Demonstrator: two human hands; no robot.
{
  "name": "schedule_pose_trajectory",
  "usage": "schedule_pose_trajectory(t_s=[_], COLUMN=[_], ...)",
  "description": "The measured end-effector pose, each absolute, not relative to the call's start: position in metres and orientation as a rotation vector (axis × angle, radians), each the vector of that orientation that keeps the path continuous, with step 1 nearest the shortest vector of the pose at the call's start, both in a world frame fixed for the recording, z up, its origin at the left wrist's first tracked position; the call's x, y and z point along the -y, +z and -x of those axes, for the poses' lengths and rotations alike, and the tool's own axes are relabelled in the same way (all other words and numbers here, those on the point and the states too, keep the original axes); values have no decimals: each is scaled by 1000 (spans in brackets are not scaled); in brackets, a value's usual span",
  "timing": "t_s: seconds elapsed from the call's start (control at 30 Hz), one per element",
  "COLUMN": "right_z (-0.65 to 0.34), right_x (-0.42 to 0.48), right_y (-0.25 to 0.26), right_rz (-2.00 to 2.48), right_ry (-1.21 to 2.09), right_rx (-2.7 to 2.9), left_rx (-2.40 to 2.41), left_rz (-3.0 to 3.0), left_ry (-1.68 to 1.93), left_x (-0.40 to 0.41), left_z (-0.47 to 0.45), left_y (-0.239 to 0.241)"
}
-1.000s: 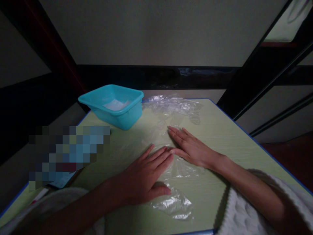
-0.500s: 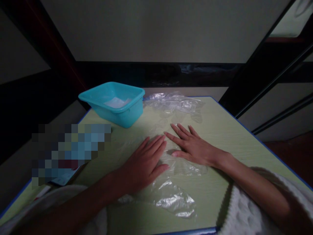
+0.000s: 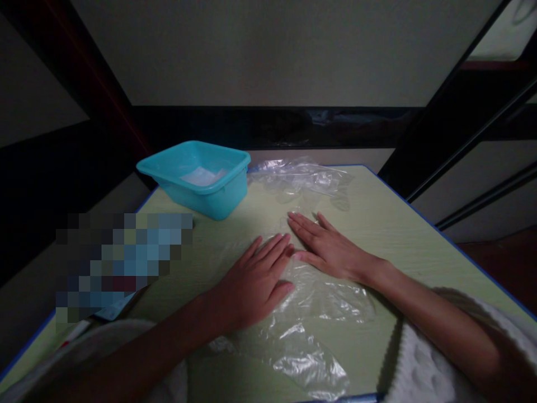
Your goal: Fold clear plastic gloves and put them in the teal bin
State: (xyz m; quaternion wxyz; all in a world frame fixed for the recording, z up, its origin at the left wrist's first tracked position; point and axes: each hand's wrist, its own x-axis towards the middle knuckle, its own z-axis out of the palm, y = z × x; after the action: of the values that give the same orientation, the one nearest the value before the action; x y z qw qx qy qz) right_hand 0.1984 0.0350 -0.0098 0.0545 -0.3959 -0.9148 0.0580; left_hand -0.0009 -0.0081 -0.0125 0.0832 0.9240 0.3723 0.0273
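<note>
A clear plastic bag [image 3: 310,352] lies spread and wrinkled on the pale table, its shiny folds reaching the near edge. My left hand [image 3: 260,280] rests flat on it, palm down with the fingers stretched out. Just right of it, my right hand [image 3: 327,246] also lies palm down on the plastic, fingers extended and thumb out toward my left fingertips. Neither hand grips anything. Part of the bag is hidden under both hands.
At the back left stands a turquoise plastic basin [image 3: 226,196] with something whitish inside. More crumpled clear plastic [image 3: 306,176] lies at the table's far edge. A blurred-out flat object [image 3: 138,257] is on the left. The table [image 3: 390,224] has a blue rim.
The near part of the bag has slid toward me and a little right. My right hand's fingers have drawn closer together, and my left hand has shifted slightly right.
</note>
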Motion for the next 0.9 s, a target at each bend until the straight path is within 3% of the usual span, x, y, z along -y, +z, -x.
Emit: schedule_pose_trajectory(t_s=[0.43, 0.9], right_z=[-203, -207], right_x=[-39, -43], right_y=[-11, -11], right_rz=[1346, 1398], right_ry=[153, 251], right_rx=[2799, 2711], left_rx=[-1355, -1265], left_rz=[-2630, -2636], left_ry=[4, -246], left_x=[8, 8], left_z=[13, 43], left_y=[-10, 9])
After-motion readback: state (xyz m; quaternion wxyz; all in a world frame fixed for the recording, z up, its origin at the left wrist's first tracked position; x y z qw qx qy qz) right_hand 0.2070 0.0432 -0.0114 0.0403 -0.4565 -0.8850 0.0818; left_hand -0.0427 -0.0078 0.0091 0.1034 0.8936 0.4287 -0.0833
